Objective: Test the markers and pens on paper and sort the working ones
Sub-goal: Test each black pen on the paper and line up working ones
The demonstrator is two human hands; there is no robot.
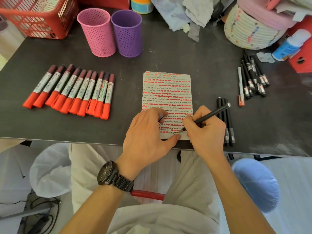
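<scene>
Right hand grips black pen, tilted, tip touching paper near its bottom edge at counter front. Left hand palm-down on paper, thumb pressing bottom edge, fingers curled round black cap.

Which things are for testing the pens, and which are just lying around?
In use: black pen in right hand; dark cap in left hand; scribbled white paper sheet; red-capped markers; loose black pens; pink mesh cup; purple mesh cup.
Lying about: red plastic basket; white rope basket; blue-labelled bottle.
</scene>
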